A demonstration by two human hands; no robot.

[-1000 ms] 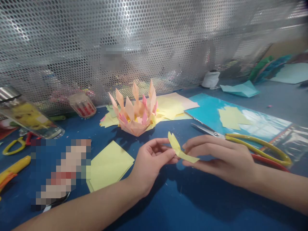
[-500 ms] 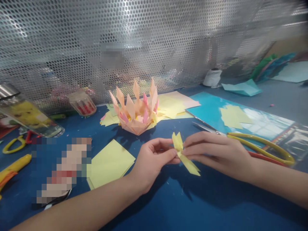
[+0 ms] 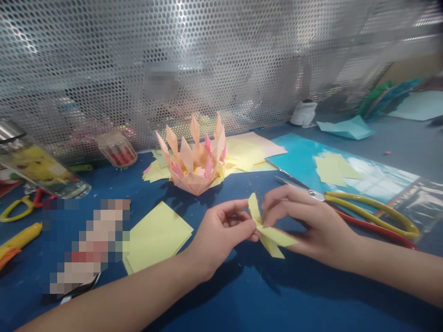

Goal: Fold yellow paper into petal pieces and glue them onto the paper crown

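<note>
Between my hands is a small yellow folded paper piece point(image 3: 272, 236) with several narrow points, held above the blue table. My left hand point(image 3: 224, 230) pinches one end of it between thumb and fingers. My right hand point(image 3: 304, 216) has its fingertips on the middle and a lower point of the same piece, the fingers bent. To the left of my left wrist lies a stack of yellow square paper point(image 3: 159, 235). Beyond my hands stands a peach and pink origami flower point(image 3: 195, 177) with pointed upright petals.
Scissors with red and yellow handles point(image 3: 374, 210) lie behind my right wrist, near a blue plastic packet point(image 3: 294, 150). A glass bottle point(image 3: 43, 161), a small jar point(image 3: 119, 150) and another pair of scissors point(image 3: 17, 210) are on the left. A perforated metal screen point(image 3: 221, 60) closes off the back.
My right hand's fingers have bent and shifted on the yellow paper. One of its points now spreads out to the right. My left hand keeps its pinch.
</note>
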